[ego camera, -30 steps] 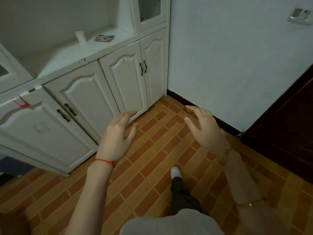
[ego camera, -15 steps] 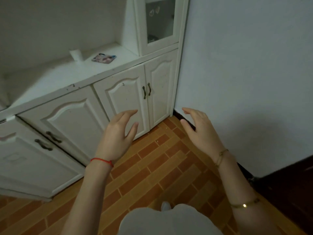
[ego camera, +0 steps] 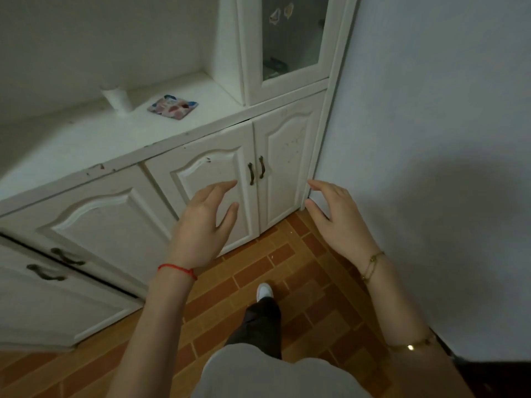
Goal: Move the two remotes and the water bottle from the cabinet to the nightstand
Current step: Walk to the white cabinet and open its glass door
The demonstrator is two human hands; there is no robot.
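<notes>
A white cabinet (ego camera: 94, 145) with a flat top and panelled doors fills the left half of the view. On its top I see only a white cup-like object (ego camera: 117, 96) and a flat colourful packet (ego camera: 172, 106). No remote, water bottle or nightstand is in sight. My left hand (ego camera: 202, 225) hovers open in front of the cabinet's right pair of doors, holding nothing. My right hand (ego camera: 334, 218) is open too, held near the cabinet's right corner by the wall, empty.
A tall glass-fronted cabinet section (ego camera: 290, 38) rises at the cabinet's right end against a pale wall (ego camera: 431, 110). The door handles (ego camera: 256, 173) sit between my hands. The floor (ego camera: 273, 268) is brown brick-pattern tile; my foot (ego camera: 264, 293) is stepping forward.
I have walked closer to the cabinet and the view has tilted up; the cabinet now looms larger. Both hands stay open and raised ahead of me.
</notes>
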